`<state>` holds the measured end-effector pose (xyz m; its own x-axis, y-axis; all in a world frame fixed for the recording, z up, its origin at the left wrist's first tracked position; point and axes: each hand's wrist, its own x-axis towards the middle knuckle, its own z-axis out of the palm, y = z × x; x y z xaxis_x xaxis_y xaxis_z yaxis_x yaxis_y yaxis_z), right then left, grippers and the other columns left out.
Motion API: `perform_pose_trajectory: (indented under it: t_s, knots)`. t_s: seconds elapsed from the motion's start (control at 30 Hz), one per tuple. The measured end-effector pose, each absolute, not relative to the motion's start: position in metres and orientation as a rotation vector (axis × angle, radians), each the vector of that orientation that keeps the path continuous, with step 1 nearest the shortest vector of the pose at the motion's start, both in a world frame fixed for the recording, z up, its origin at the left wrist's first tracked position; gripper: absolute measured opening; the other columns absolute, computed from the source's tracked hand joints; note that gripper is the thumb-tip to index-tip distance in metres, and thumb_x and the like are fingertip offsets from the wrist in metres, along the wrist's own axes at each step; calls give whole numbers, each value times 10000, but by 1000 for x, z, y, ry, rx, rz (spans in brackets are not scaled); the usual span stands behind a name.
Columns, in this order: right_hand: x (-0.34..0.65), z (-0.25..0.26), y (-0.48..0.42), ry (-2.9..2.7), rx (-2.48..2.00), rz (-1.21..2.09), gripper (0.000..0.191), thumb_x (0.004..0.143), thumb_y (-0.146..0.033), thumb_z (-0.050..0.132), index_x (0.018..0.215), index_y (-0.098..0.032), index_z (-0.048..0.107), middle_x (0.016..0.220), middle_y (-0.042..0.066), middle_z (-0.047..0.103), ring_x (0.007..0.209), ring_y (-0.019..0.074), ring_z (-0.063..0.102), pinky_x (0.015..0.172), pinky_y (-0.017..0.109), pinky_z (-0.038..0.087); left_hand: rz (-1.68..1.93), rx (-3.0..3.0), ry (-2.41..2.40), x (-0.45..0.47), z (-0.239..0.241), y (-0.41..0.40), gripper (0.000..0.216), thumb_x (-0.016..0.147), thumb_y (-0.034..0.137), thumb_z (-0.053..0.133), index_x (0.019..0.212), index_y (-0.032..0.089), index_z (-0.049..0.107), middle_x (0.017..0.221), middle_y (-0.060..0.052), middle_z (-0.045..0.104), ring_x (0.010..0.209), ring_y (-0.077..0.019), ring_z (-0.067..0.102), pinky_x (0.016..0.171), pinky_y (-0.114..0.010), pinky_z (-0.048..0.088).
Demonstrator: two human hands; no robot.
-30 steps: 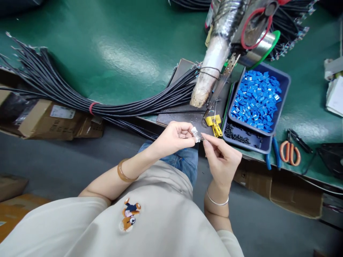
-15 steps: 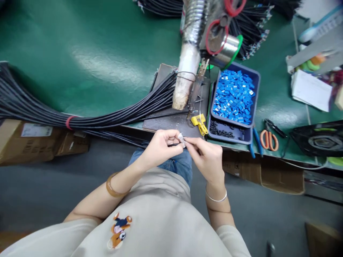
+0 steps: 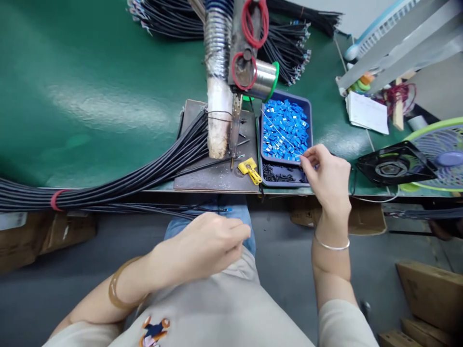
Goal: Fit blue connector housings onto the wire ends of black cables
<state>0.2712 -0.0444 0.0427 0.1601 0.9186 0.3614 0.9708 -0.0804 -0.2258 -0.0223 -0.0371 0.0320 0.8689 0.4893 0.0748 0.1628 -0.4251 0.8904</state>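
My right hand (image 3: pixel 325 176) is raised over the front right of the blue-part tray. Its thumb and forefinger pinch the end of a thin silvery solder wire (image 3: pixel 280 132), which runs up to the left across the tray. Over my lap, my left hand (image 3: pixel 213 238) is closed with its fingers curled; what it holds, if anything, is hidden. Just beyond it, black cables (image 3: pixel 162 208) hang below the table edge, and a small blue connector (image 3: pixel 226 209) shows at one end. Small blue connectors (image 3: pixel 285 127) fill the upper tray. Short black pieces (image 3: pixel 277 173) lie in the tray beneath.
A silvery duct (image 3: pixel 219 96) comes down over a dark board (image 3: pixel 195 180). Beside it hang a solder spool (image 3: pixel 264 79) and red-handled scissors (image 3: pixel 255 24). A yellow clip-like tool (image 3: pixel 250 170) lies on the board. A bundle of cables (image 3: pixel 137 180) crosses the left edge; a black fan (image 3: pixel 394 164) stands right.
My hands have parted. The right has moved right and now pinches the solder wire; the left has drawn back toward me and curled. The camera view has shifted right.
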Motion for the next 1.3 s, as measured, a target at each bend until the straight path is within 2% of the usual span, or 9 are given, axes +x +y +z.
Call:
perform_pose_trajectory:
  t_s: [0.1,0.2,0.3,0.6,0.83,0.93,1.07,1.13,1.3]
  knots:
    - [284,30,-14,-1880,-2089,-188,126,892,-292,623,813,-197,644,750,29,690,666,169,607,649,293,391,154,1427,158,-31,6,-16,148,694,165,667,604,175,551,516,19,490,441,-65,364,425,-214,268]
    - [285,25,4,-1975,-2148,-161,105,819,-241,711,751,-196,645,767,34,687,681,173,573,644,295,339,497,730,350,-38,-21,-7,338,632,333,765,626,198,456,463,70,425,334,-27,226,339,-194,162]
    - [284,32,13,-2019,-2251,-65,132,748,-175,761,701,-200,640,728,30,677,644,153,519,638,295,296,686,467,501,-39,-29,-11,285,671,283,757,736,203,491,448,101,390,342,-26,187,355,-178,146]
    - [281,36,23,-1942,-2287,-66,214,699,-124,705,622,-222,531,631,36,617,561,137,463,614,311,311,797,621,628,-16,-15,-11,219,764,276,731,822,142,569,586,9,598,396,-8,297,430,-198,110]
    - [304,28,25,-1555,-2056,-70,245,628,-99,763,580,-243,572,541,17,625,456,121,563,549,294,426,787,678,741,-8,-9,-9,254,699,281,763,725,140,554,499,58,503,385,8,210,419,-197,64]
    - [285,31,7,-1271,-1782,10,221,667,-114,752,624,-236,573,615,52,681,470,159,633,478,285,468,821,729,754,-5,-7,-8,223,681,249,752,693,141,557,478,69,478,395,-1,254,413,-185,107]
    - [225,28,-36,-1524,-1525,-34,82,783,-162,747,780,-213,683,812,60,727,732,186,720,652,306,573,869,824,772,-2,-6,-7,174,696,207,715,673,142,555,484,71,467,435,-15,326,430,-175,185]
    - [198,21,-53,-1848,-1488,-147,117,813,-137,727,882,-230,706,918,52,743,859,184,722,777,316,588,869,859,776,-1,-4,-7,154,710,194,689,671,144,549,497,67,474,446,-19,340,437,-175,209]
    - [170,2,-65,-2025,-1322,-153,218,847,-97,681,995,-256,690,1006,38,757,871,152,736,784,255,598,846,881,785,1,-2,-7,165,716,207,683,671,152,534,500,68,486,437,-20,337,439,-179,228]
